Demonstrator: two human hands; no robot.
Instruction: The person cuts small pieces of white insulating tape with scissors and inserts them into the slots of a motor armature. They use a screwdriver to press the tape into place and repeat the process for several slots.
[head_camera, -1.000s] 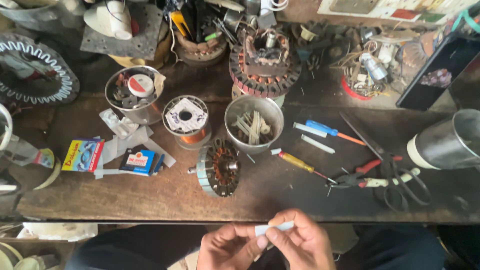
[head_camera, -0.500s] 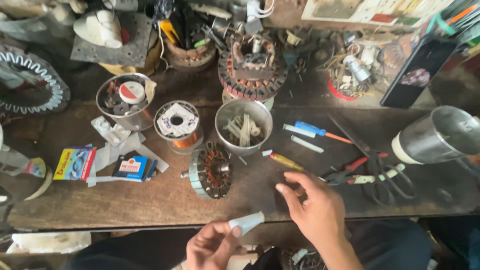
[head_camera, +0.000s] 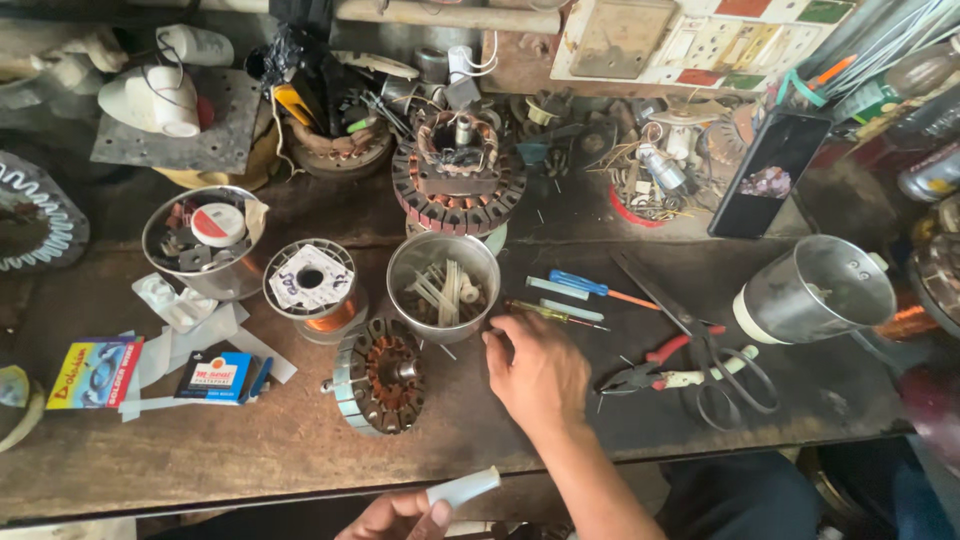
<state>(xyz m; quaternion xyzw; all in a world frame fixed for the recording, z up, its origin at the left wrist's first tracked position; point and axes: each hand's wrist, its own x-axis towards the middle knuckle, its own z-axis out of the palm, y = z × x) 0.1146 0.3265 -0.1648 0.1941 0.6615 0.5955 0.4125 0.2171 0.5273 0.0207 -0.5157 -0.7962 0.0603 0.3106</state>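
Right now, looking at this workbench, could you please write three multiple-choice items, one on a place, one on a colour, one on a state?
1. Where does the right hand rest?
A. beside the round metal tin
B. on the scissors
C. on the steel cup

2. What colour is the handle of the screwdriver with the orange shaft?
A. green
B. blue
C. black

3. How does the left hand stand?
A. flat and open
B. out of view
C. shut on a pale tube

Answers:
1 A, its fingers reach the tin's lower right rim.
2 B, the handle is plainly blue.
3 C, thumb and fingers pinch the tube's end.
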